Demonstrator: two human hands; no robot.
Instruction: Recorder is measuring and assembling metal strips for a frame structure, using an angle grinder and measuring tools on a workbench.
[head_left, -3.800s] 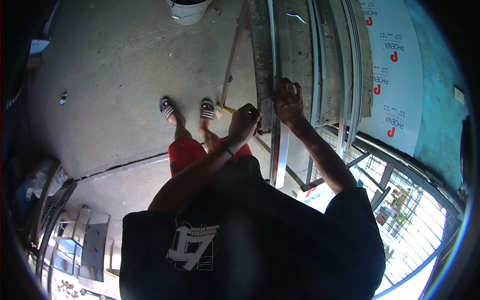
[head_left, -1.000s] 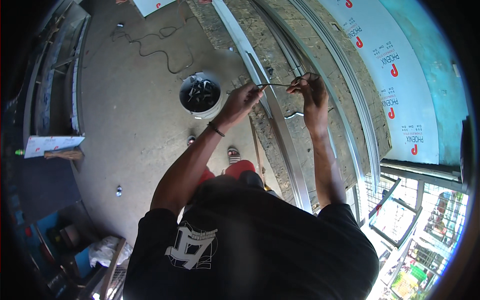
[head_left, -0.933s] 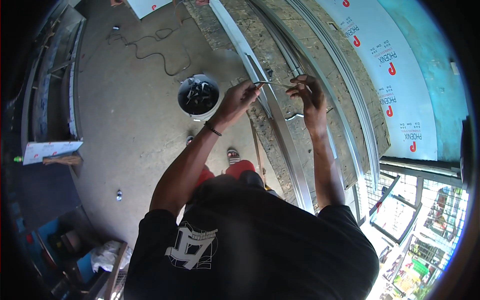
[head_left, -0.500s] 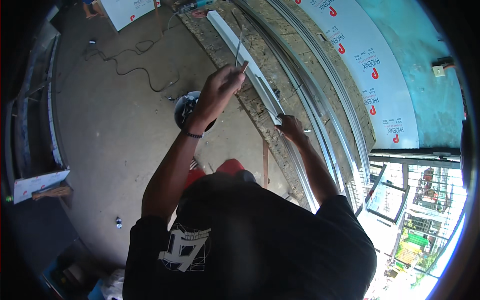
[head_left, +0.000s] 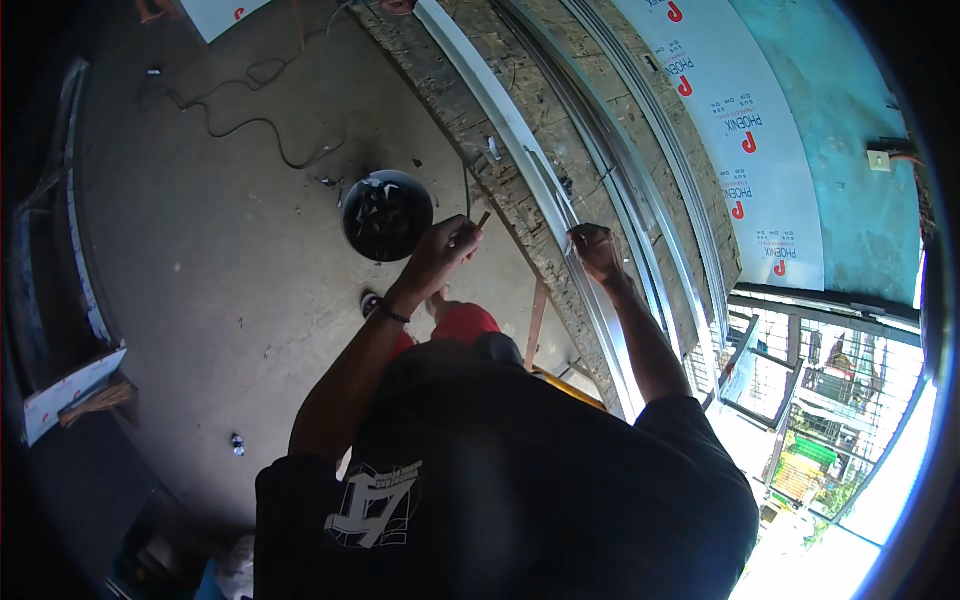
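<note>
My left hand (head_left: 450,246) is closed round a short brown stick-like piece (head_left: 485,220), whose end pokes out past the fingers. It is held in the air between the bucket and the workbench edge. My right hand (head_left: 596,250) is curled at a long white metal channel (head_left: 490,100) lying along the near side of the wooden workbench (head_left: 535,100). Whatever those fingers grip is hidden. A thin grey strip (head_left: 545,170) lies along the channel just beyond the right hand.
Several long metal profiles (head_left: 640,195) run along the bench. Beyond them stands a film-covered white sheet (head_left: 745,150) with red marks. A bucket of scraps (head_left: 388,225) stands on the floor, left of the bench. A dark cable (head_left: 270,125) trails across the floor.
My left hand has dropped down toward me, away from the channel; the thin rod that stood up by it no longer shows. My right hand stays at the channel, its fingers more curled.
</note>
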